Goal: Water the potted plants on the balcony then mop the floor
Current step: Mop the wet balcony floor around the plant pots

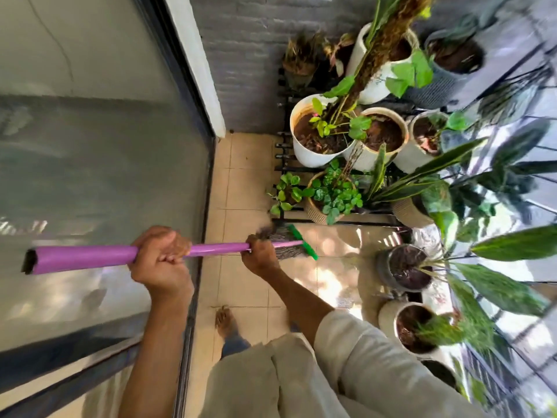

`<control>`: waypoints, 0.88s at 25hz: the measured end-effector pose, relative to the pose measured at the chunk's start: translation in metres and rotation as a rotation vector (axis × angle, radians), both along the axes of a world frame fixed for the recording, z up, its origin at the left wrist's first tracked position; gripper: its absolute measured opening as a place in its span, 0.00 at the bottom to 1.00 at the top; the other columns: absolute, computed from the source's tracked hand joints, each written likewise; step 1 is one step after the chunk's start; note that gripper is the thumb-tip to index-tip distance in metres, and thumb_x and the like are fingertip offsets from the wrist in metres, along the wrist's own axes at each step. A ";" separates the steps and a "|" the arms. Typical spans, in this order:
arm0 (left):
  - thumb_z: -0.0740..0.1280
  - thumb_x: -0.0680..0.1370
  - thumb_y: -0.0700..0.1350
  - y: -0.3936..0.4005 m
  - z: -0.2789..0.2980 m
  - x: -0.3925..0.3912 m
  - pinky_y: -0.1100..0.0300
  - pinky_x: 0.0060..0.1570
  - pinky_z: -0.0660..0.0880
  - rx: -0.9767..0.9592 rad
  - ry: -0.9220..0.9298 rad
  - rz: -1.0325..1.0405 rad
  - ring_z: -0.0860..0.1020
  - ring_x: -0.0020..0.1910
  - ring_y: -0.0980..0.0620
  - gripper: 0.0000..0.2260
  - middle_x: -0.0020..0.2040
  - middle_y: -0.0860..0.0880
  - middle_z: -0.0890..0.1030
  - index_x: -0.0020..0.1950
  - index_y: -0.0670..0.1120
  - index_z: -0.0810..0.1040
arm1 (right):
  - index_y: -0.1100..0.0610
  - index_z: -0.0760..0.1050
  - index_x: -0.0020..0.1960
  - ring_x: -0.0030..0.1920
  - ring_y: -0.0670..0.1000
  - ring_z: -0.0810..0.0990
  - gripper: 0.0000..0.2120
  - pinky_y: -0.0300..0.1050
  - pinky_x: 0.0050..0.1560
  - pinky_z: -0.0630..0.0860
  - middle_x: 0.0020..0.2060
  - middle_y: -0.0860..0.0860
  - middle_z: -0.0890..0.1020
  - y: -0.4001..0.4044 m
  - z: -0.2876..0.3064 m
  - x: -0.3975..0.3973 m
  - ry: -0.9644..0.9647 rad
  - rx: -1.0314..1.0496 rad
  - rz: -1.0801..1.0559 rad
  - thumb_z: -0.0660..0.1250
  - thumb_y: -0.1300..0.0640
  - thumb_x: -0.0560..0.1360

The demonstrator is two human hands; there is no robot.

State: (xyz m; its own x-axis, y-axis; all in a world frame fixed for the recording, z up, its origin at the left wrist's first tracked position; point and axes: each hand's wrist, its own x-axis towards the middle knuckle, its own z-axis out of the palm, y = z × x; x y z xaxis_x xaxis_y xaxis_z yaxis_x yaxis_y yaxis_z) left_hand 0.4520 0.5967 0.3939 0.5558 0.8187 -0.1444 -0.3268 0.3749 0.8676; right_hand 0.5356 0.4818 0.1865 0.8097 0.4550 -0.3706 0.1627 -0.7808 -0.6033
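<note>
Both hands grip the purple mop handle (90,257): left hand (162,260) wrapped near the top, right hand (260,256) lower. The mop head (286,244) rests on the tiles (241,188), pots (319,137) at one o'clock.

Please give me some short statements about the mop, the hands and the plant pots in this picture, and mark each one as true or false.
1. Both hands hold the purple mop handle. True.
2. The right hand has its grip nearer the mop head than the left hand. True.
3. The mop head clamp is red. False: it is green.
4. The mop head rests inside a white pot. False: it is down at the tiled floor, in front of the plant rack.
5. The person wears shoes. False: the visible foot is bare.
</note>
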 end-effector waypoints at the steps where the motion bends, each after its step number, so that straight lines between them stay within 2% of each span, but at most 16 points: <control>1: 0.63 0.64 0.42 -0.019 -0.007 0.012 0.61 0.27 0.60 -0.017 -0.013 0.013 0.62 0.21 0.53 0.09 0.21 0.55 0.64 0.23 0.51 0.70 | 0.65 0.81 0.51 0.38 0.64 0.83 0.09 0.53 0.38 0.82 0.38 0.64 0.82 -0.026 -0.016 0.010 -0.058 -0.014 -0.040 0.70 0.59 0.76; 3: 0.63 0.64 0.41 -0.059 -0.033 0.038 0.62 0.28 0.64 -0.060 0.007 -0.054 0.64 0.21 0.53 0.09 0.21 0.55 0.66 0.23 0.50 0.71 | 0.66 0.80 0.47 0.33 0.65 0.81 0.06 0.52 0.31 0.80 0.35 0.64 0.81 -0.088 -0.041 0.033 -0.055 -0.057 -0.095 0.74 0.63 0.73; 6: 0.64 0.66 0.40 -0.109 -0.062 0.073 0.59 0.31 0.66 -0.095 0.014 -0.269 0.64 0.24 0.49 0.10 0.22 0.53 0.70 0.24 0.50 0.75 | 0.66 0.80 0.53 0.38 0.68 0.82 0.11 0.57 0.35 0.78 0.39 0.66 0.81 -0.166 -0.048 0.076 -0.063 -0.200 -0.143 0.72 0.61 0.75; 8: 0.63 0.69 0.39 -0.130 -0.069 0.100 0.54 0.32 0.66 0.008 -0.047 -0.471 0.65 0.25 0.47 0.12 0.24 0.51 0.71 0.27 0.50 0.77 | 0.67 0.79 0.55 0.39 0.69 0.82 0.13 0.59 0.36 0.77 0.39 0.67 0.82 -0.203 -0.055 0.103 -0.071 -0.258 -0.154 0.72 0.60 0.75; 10: 0.62 0.72 0.39 -0.139 -0.061 0.118 0.48 0.31 0.63 0.129 -0.034 -0.576 0.64 0.25 0.44 0.13 0.23 0.46 0.68 0.26 0.46 0.74 | 0.68 0.78 0.52 0.37 0.70 0.82 0.11 0.59 0.34 0.77 0.36 0.68 0.81 -0.212 -0.056 0.120 -0.082 -0.267 -0.164 0.73 0.61 0.74; 12: 0.62 0.72 0.40 -0.129 -0.057 0.125 0.46 0.30 0.61 0.168 0.032 -0.592 0.61 0.25 0.42 0.14 0.23 0.43 0.64 0.25 0.47 0.73 | 0.69 0.77 0.48 0.35 0.71 0.81 0.10 0.59 0.33 0.76 0.34 0.69 0.80 -0.196 -0.054 0.122 -0.079 -0.238 -0.183 0.74 0.64 0.73; 14: 0.62 0.72 0.41 -0.106 -0.058 0.117 0.50 0.31 0.64 0.133 0.109 -0.561 0.62 0.25 0.44 0.15 0.23 0.44 0.63 0.25 0.44 0.69 | 0.72 0.76 0.46 0.35 0.71 0.81 0.10 0.58 0.33 0.76 0.34 0.71 0.79 -0.168 -0.054 0.108 -0.036 -0.175 -0.167 0.75 0.67 0.72; 16: 0.62 0.72 0.42 -0.075 -0.056 0.097 0.52 0.31 0.63 0.178 0.176 -0.550 0.64 0.25 0.49 0.15 0.23 0.50 0.66 0.25 0.42 0.66 | 0.73 0.76 0.48 0.40 0.71 0.80 0.10 0.57 0.37 0.74 0.38 0.72 0.80 -0.128 -0.053 0.084 0.024 -0.146 -0.117 0.73 0.65 0.76; 18: 0.62 0.72 0.41 -0.054 -0.041 0.075 0.54 0.29 0.61 0.257 0.200 -0.546 0.65 0.25 0.54 0.15 0.24 0.57 0.69 0.24 0.48 0.66 | 0.71 0.76 0.52 0.45 0.70 0.81 0.10 0.50 0.40 0.69 0.42 0.70 0.81 -0.091 -0.055 0.059 0.059 -0.108 -0.073 0.70 0.63 0.78; 20: 0.63 0.71 0.41 -0.025 -0.016 0.048 0.59 0.29 0.61 0.300 0.228 -0.487 0.65 0.24 0.56 0.16 0.24 0.59 0.70 0.24 0.52 0.71 | 0.69 0.77 0.55 0.49 0.67 0.81 0.10 0.45 0.43 0.65 0.46 0.68 0.83 -0.035 -0.045 0.028 0.116 -0.040 0.000 0.68 0.61 0.80; 22: 0.64 0.70 0.40 0.006 0.006 0.021 0.62 0.31 0.63 0.343 0.232 -0.423 0.66 0.24 0.56 0.15 0.25 0.59 0.72 0.26 0.55 0.76 | 0.66 0.78 0.56 0.51 0.65 0.81 0.11 0.47 0.43 0.68 0.49 0.66 0.83 0.021 -0.029 -0.001 0.195 -0.007 0.081 0.66 0.58 0.80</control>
